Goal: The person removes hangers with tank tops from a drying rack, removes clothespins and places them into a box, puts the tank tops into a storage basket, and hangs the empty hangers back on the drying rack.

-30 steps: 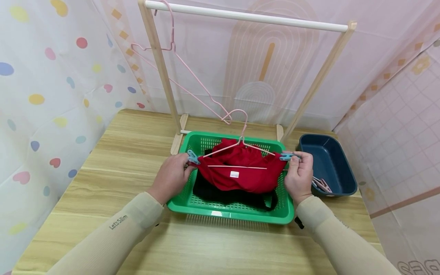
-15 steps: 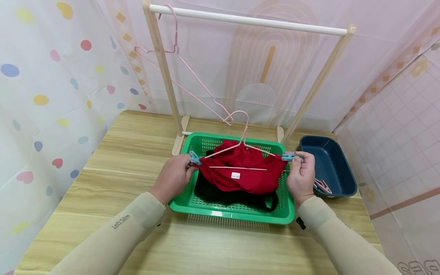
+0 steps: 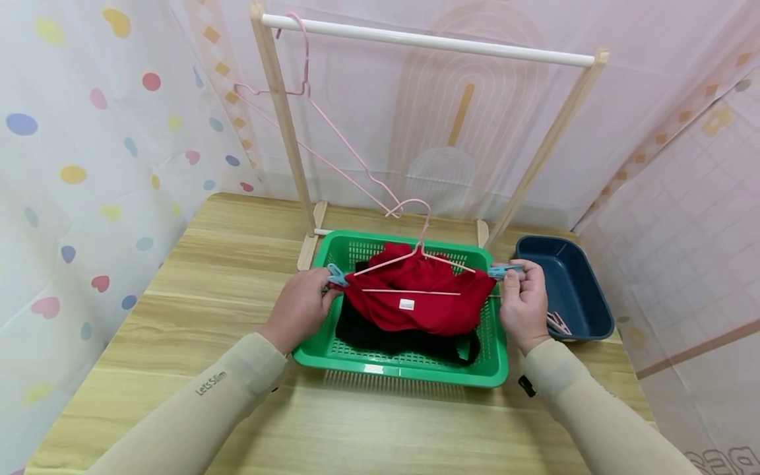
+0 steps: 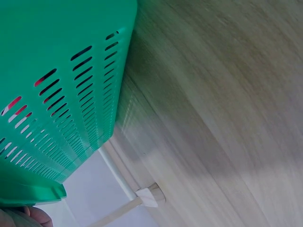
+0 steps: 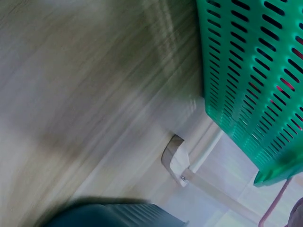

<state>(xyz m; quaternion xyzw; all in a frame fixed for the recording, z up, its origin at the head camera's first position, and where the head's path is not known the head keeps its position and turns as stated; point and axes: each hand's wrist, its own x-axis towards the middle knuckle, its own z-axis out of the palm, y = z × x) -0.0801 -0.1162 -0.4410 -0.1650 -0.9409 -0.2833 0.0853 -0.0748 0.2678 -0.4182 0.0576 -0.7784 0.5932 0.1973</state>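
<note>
A red garment (image 3: 427, 310) with a white tag hangs on a pink hanger (image 3: 418, 249) over the green basket (image 3: 404, 374). At its left corner sits a light blue clothespin (image 3: 337, 274); my left hand (image 3: 299, 309) pinches there with thumb and forefinger. A second blue clothespin (image 3: 503, 271) is at the right corner, held between the thumb and fingers of my right hand (image 3: 524, 305). Under the red garment lies a black cloth (image 3: 392, 340) in the basket. The wrist views show mostly the basket's slotted sides, with fingertips (image 4: 38, 216) at the left one's edge.
Behind the basket stands a wooden rack with a white rod (image 3: 427, 41), where another pink hanger (image 3: 356, 155) hangs at the left. A dark blue bin (image 3: 558, 280) on the right holds pink clothespins (image 3: 557, 323). All stand on a wooden table (image 3: 231, 264).
My right hand has shifted slightly to the right with its clothespin. My left hand keeps its pinch at the left corner, and the head view has tilted a little.
</note>
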